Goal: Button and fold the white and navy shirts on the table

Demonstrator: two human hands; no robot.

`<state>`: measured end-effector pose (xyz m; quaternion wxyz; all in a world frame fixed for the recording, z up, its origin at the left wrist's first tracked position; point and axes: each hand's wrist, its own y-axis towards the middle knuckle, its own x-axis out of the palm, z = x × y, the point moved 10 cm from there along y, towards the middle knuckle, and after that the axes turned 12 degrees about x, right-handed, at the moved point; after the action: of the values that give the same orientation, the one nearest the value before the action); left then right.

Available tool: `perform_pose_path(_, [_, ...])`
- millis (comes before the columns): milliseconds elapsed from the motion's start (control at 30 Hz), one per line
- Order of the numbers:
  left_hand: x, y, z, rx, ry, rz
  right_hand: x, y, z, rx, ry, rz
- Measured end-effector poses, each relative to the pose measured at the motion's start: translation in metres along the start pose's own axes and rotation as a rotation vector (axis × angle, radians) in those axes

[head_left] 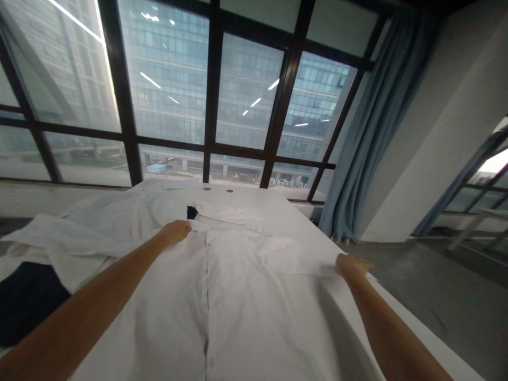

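Note:
A white button-front shirt (pixel 238 296) lies spread on the white table, its button line running up the middle toward the collar. My left hand (pixel 177 232) is closed on the shirt's cloth near the collar, to the left of the button line. At the table's right edge, my right hand (pixel 353 264) grips the end of the shirt's sleeve (pixel 305 259), which stretches out to the right. Some of its fingers are blurred or hidden. A small dark patch (pixel 192 212) shows just beyond my left hand.
More white garments (pixel 99 222) are heaped on the left, with dark navy cloth (pixel 29 296) beside my left forearm. The white table (pixel 270 198) reaches toward large windows. A blue curtain (pixel 369 132) hangs by a pillar at the right, above grey floor (pixel 448 296).

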<state>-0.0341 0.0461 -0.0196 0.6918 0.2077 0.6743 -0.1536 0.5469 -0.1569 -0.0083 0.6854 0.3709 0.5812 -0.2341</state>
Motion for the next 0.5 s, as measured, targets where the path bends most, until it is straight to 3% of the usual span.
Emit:
perform_pose_path(67, [0.005,0.001,0.001,-0.008,-0.02,-0.022,-0.011,-0.021,-0.052,-0.122,-0.079,0.004])
perform_pose_path(167, [0.004,0.0,0.005,-0.012,-0.03,-0.031,-0.032,-0.071,-0.154,-0.452,0.097,-0.036])
perform_pose_path(267, [-0.004,-0.01,0.015,0.013,-0.032,-0.035,-0.041,-0.11,-0.227,-0.621,0.221,-0.079])
perform_pose_path(367, [-0.017,-0.028,0.033,0.08,-0.078,-0.013,-0.027,-0.122,-0.263,-0.672,0.182,-0.141])
perform_pose_path(500, [-0.021,-0.061,0.065,0.227,-0.252,-0.047,-0.005,-0.103,-0.258,-0.615,0.116,-0.213])
